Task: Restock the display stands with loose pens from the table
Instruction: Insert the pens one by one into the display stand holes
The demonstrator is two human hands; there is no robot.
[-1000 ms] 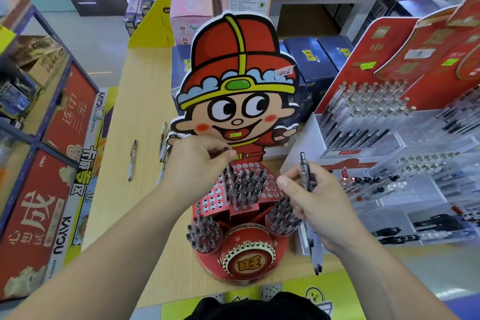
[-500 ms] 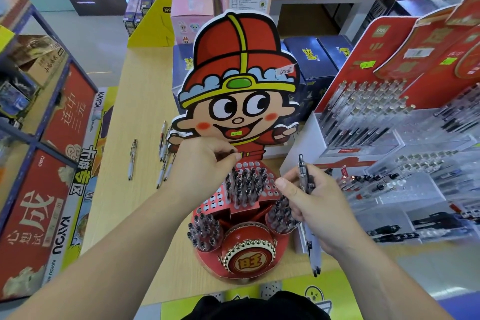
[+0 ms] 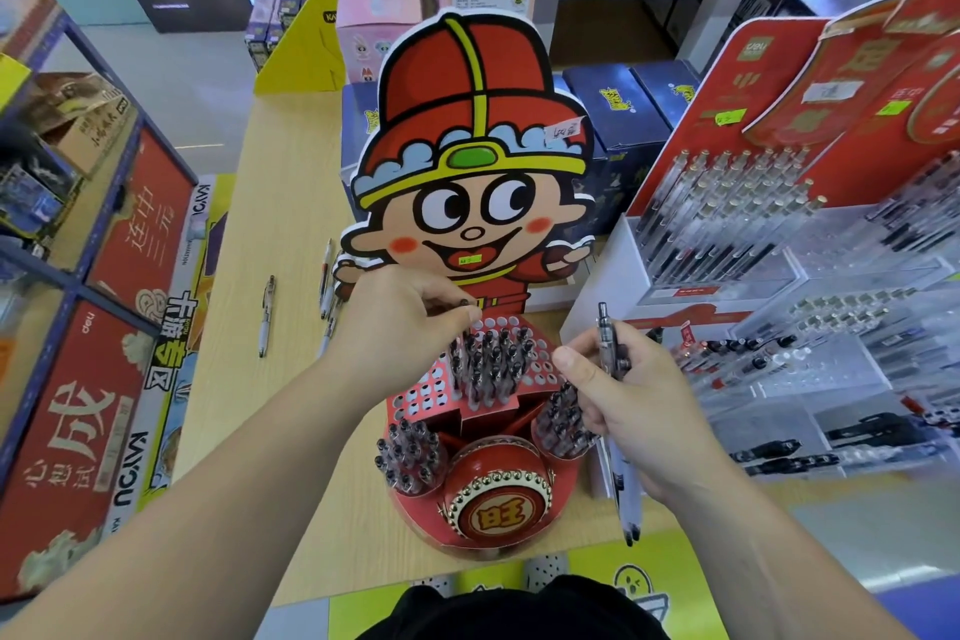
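**Restocking a cartoon stand (image 3: 470, 156), head view.** The left hand (image 3: 400, 333) hovered over the stand's red perforated tier (image 3: 540, 369), its fingers (image 3: 467, 316) pinched together on the dark top of a pen (image 3: 462, 303). The rest of that pen was hidden behind the hand, so how deep it sat in a hole could not be told. Gripping at the very top probably allowed the pen to be steered upright into a single hole among the close-packed neighbours (image 3: 488, 364). The right hand (image 3: 644, 416), just right of the tier, was curled round a bundle (image 3: 623, 499) of spare pens. These were held roughly upright, clicker ends up and tips pointing down toward the table (image 3: 291, 182). The bundle likely served as a supply kept near the stand, so that the left hand needed to travel little. Holes at the tier's left and right margins showed as open white circles, which suggested that the task was only part done. Two round cups, near left (image 3: 410, 457) and near right (image 3: 563, 424), already bristled with pens. Loose pens lay on the table left of the stand, one apart (image 3: 266, 314) and others beside the stand's left edge (image 3: 326, 276). A clear stand (image 3: 779, 255) on the right carried its own rows.
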